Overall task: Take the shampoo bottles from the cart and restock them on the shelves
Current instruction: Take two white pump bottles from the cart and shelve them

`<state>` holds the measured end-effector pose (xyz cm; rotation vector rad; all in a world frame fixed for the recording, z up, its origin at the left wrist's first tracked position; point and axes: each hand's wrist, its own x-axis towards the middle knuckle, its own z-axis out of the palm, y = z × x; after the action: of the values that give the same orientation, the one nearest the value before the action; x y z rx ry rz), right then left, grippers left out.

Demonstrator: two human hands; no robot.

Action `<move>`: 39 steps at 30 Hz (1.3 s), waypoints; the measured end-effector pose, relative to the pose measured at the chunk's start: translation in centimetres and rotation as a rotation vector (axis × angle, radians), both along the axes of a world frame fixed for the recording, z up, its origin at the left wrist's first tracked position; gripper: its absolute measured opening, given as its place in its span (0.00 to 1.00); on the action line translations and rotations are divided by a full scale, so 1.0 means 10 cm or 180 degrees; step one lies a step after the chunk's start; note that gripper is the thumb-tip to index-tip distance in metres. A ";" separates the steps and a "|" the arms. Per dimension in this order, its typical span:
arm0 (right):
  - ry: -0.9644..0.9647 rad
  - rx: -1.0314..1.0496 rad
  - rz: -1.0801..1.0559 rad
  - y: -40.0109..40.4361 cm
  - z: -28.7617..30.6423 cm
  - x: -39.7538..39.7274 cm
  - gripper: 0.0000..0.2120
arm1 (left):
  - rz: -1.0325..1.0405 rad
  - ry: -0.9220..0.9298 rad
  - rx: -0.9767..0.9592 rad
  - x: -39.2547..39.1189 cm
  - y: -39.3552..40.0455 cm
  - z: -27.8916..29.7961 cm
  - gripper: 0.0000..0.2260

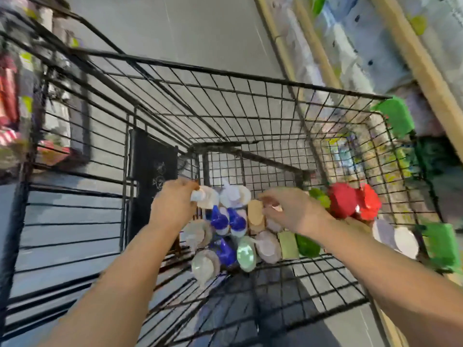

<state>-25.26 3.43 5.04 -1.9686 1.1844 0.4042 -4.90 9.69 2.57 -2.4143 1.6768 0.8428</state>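
Observation:
I look down into a black wire cart (250,116). Several shampoo bottles stand upright at its bottom, seen from their caps: white pump bottles (235,196), blue-capped ones (236,221), a tan-capped one (255,214), green ones (307,246) and red-capped ones (343,200). My left hand (172,204) is down in the cart with its fingers closed on the white pump head of a bottle (206,196). My right hand (293,209) hovers over the middle bottles, fingers curled close to a pale cap (275,209); whether it grips it is unclear.
Wooden-edged shelves (411,53) with blurred products run along the right side. A green bottle (395,116) stands at the shelf beside the cart's right rim, another green pack (441,244) lower down. Packaged goods (10,96) are at the left. Grey floor lies ahead.

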 end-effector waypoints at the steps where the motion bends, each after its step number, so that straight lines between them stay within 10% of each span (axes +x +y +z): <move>1: 0.0071 -0.0021 0.0100 -0.05 -0.09 0.10 0.17 | -0.0082 -0.0042 0.0007 0.06 -0.03 -0.10 0.16; 13: 0.0759 -0.0049 0.0591 -0.20 -0.99 0.79 0.23 | -0.0405 0.0185 0.0657 0.16 -0.25 -0.99 0.21; 39: 0.1182 -0.0839 0.0076 -1.39 -0.93 -0.25 0.18 | -0.0529 0.0498 -0.0465 -0.83 -1.47 -1.09 0.19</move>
<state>-27.81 -10.45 -4.25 -2.1966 1.5105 0.6777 -13.22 -5.01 -8.29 -2.3081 2.0304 0.9357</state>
